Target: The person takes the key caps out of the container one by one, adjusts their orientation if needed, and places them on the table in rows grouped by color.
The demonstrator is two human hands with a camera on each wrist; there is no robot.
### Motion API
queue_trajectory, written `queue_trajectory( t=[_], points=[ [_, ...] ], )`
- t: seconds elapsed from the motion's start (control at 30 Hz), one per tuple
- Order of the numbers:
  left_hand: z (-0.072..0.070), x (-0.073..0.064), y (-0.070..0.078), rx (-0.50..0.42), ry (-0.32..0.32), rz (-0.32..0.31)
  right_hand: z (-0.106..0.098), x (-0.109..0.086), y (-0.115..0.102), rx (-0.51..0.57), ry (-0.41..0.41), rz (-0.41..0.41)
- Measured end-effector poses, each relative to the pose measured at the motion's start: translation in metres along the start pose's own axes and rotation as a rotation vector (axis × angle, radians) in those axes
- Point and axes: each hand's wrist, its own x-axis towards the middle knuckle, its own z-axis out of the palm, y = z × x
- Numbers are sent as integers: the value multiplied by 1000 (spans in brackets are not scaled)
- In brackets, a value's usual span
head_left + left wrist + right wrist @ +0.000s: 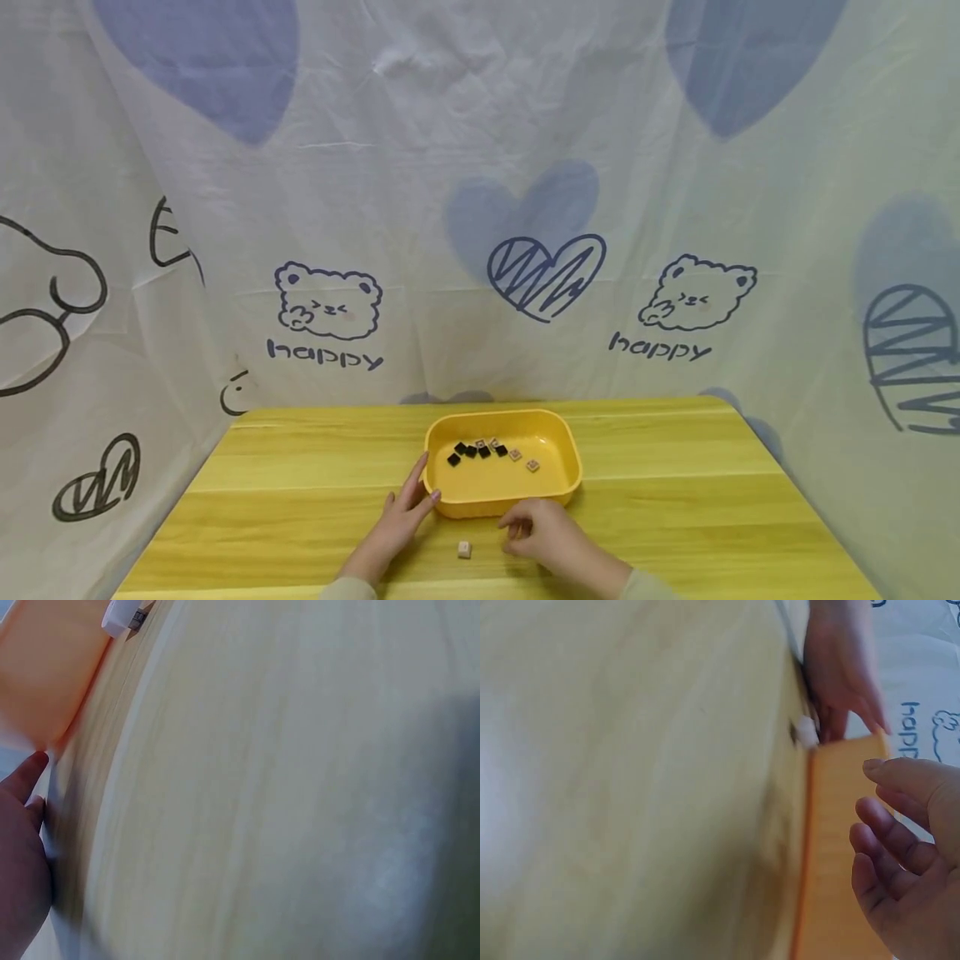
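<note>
A yellow plastic tray (510, 507) holds several small square pieces that look like keycaps, some black (453, 459) and some beige (532, 466). My left hand (397, 527) rests against the tray's left end, fingers fairly straight along its wall. At the tray's front side, my right hand (546, 533) hovers with loosely bent fingers; the right wrist view shows nothing between thumb and fingers (889, 825). A small white keycap-like piece (464, 550) lies on the table between the hands, in front of the tray. Its dark lower part (138, 619) shows in the left wrist view.
The tray stands on a yellow wood-grain table (675, 500). Behind and at both sides hangs a white cloth (450, 350) printed with hearts and bears, meeting the table's back edge.
</note>
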Motion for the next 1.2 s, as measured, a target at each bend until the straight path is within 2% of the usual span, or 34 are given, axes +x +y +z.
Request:
queue_trajectory(
  t=[0.27,0.43,0.53,0.9,1.2],
  points=[
    [-1,1,1,14,-8,13,-39,9,-3,-136,55,-83],
    [-2,1,2,10,-9,-9,-64,21,-2,-231,64,-63],
    [-2,1,2,14,-11,0,-73,29,0,-263,44,-36],
    [-1,2,-1,39,-14,10,-78,56,16,-301,-73,18],
    [-1,4,-4,60,-12,32,-76,70,30,-333,-149,50]
  ],
)
